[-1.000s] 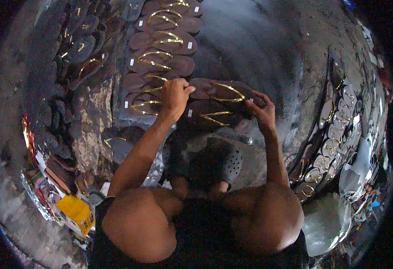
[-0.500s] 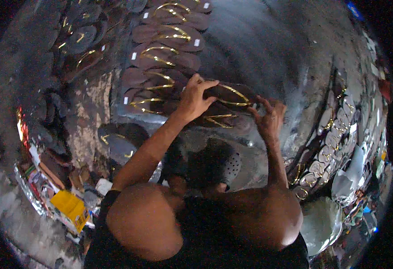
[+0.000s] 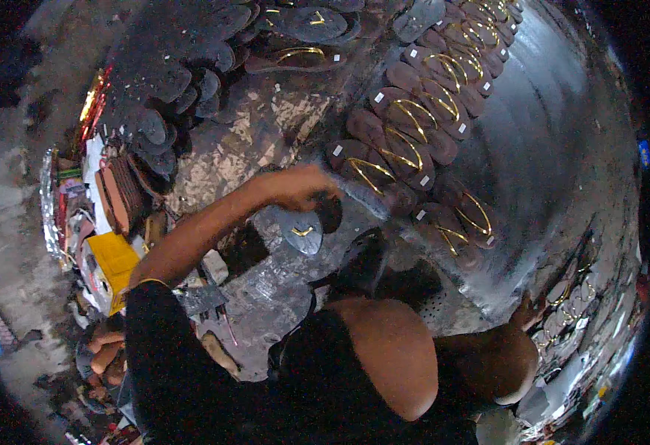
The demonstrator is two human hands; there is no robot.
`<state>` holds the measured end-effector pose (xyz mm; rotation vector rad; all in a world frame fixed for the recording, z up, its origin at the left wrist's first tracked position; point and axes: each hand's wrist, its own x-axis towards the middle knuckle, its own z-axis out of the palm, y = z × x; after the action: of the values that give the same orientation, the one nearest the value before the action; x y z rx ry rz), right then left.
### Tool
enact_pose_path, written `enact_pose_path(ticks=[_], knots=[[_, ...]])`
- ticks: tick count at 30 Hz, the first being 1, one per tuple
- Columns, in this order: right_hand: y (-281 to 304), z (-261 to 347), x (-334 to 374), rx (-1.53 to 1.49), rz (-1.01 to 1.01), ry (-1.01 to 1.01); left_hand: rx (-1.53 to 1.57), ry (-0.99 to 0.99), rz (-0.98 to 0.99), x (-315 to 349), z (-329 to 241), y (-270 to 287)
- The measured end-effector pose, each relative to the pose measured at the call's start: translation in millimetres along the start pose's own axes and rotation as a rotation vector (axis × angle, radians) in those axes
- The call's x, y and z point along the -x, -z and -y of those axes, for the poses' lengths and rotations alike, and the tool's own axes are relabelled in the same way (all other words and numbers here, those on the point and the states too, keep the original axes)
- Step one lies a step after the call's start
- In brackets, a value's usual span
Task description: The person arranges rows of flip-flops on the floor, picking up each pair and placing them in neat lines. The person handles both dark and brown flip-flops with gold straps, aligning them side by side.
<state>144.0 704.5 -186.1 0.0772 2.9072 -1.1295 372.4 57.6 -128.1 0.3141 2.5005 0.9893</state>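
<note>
Bearing illegible white labels [image 3: 337, 150], brown sandals [image 3: 441, 143], left hand [image 3: 312, 188] by grey sandal [image 3: 303, 239]

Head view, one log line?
left hand: at grey sandal, grip unclear | right hand: near right-side sandals | brown sandals: overlapping row

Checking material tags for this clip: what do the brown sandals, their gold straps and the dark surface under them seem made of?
Brown sandals: probably foam or rubber, matte, going by their dull, even look. Gold straps: perhaps coated plastic or synthetic leather; bright glints suggest a metallic finish. Dark surface: smooth, semi-glossy, from its broad pale reflections; metal or plastic, I cannot tell.
</note>
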Motion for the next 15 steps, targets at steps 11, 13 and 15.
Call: enact_pose_path(ticks=[11,13,15], knots=[[-38,280,54,-0.136,0.414,0.622,0.841,0.388,-0.744,-74,-102,87],[-43,326,75,-0.466,0.562,0.642,0.968,0.293,-0.803,-114,-122,89],[-61,334,64,-0.066,0.442,1.145,0.886,0.267,-0.823,-140,-116,86]])
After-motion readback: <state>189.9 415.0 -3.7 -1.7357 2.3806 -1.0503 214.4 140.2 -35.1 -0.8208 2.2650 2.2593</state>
